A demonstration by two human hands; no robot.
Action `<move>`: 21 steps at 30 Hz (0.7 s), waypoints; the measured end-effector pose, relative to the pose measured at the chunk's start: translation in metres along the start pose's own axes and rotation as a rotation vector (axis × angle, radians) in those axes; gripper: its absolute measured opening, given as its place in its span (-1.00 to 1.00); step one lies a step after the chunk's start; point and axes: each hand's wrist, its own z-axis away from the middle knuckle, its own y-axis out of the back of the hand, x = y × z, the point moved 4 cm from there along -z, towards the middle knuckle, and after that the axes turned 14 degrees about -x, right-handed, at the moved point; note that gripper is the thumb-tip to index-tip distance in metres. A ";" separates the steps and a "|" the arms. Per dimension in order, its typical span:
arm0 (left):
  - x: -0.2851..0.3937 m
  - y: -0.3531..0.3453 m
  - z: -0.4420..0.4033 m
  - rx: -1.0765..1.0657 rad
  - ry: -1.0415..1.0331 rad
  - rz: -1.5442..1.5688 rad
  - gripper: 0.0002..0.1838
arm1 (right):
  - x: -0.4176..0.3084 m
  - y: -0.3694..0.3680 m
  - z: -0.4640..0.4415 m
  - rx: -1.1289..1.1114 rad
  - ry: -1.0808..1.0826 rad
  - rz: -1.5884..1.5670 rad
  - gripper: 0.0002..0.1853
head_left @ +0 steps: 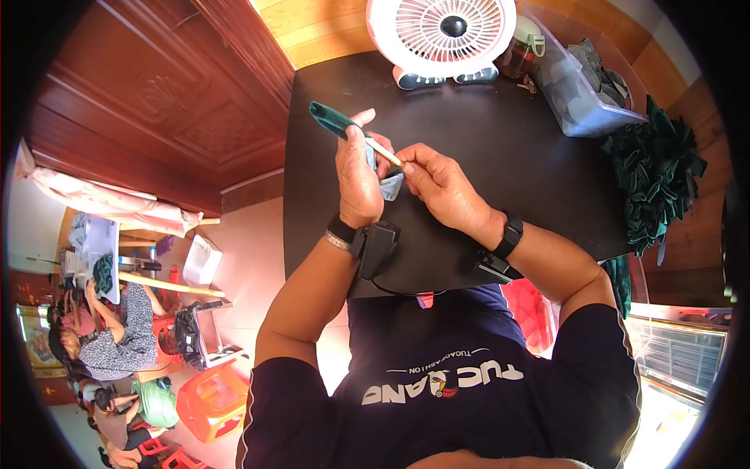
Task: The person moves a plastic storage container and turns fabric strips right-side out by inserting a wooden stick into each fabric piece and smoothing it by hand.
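Above the dark table, my left hand (360,181) is wrapped round a strip of dark green velvet fabric (331,119) and a light wooden stick. The green piece sticks out past my fingers at the upper left. A grey-blue piece of cloth (391,186) hangs below the fingers of this hand. My right hand (444,186) pinches the lower end of the light wooden stick (384,151), whose other end runs toward the green fabric. Both hands are close together, each with a black band on its wrist.
On the black table (484,148) stands a white fan (453,26) at the back. A jar (521,48) and a clear bin (582,94) are at the right, beside a green velvet pile (652,176). People sit far left near an orange stool (212,400).
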 end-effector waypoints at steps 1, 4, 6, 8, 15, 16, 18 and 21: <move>0.001 0.002 0.000 0.026 0.012 0.055 -0.46 | -0.001 0.001 -0.001 0.009 0.015 0.040 -0.86; 0.008 0.017 -0.008 0.098 -0.053 0.219 -0.51 | -0.004 0.008 -0.004 0.016 0.035 0.170 -0.86; 0.022 0.035 -0.010 0.118 -0.093 0.192 -0.53 | -0.003 0.008 -0.003 0.007 0.011 0.260 -0.85; 0.020 0.048 -0.010 0.140 -0.102 0.266 -0.64 | -0.004 0.003 -0.001 -0.010 0.061 0.328 -0.86; 0.018 0.050 -0.001 0.406 -0.130 0.219 -0.58 | 0.003 -0.014 0.004 -0.126 -0.021 0.086 -0.88; 0.018 0.042 0.000 0.396 -0.125 0.174 -0.57 | 0.002 -0.014 0.004 -0.127 -0.045 0.082 -0.88; 0.018 0.029 0.005 0.378 -0.114 0.082 -0.53 | 0.001 -0.013 0.003 -0.131 -0.090 0.072 -0.88; 0.016 0.004 0.006 0.302 -0.088 -0.047 -0.47 | 0.003 -0.011 0.004 -0.089 -0.027 -0.009 -0.88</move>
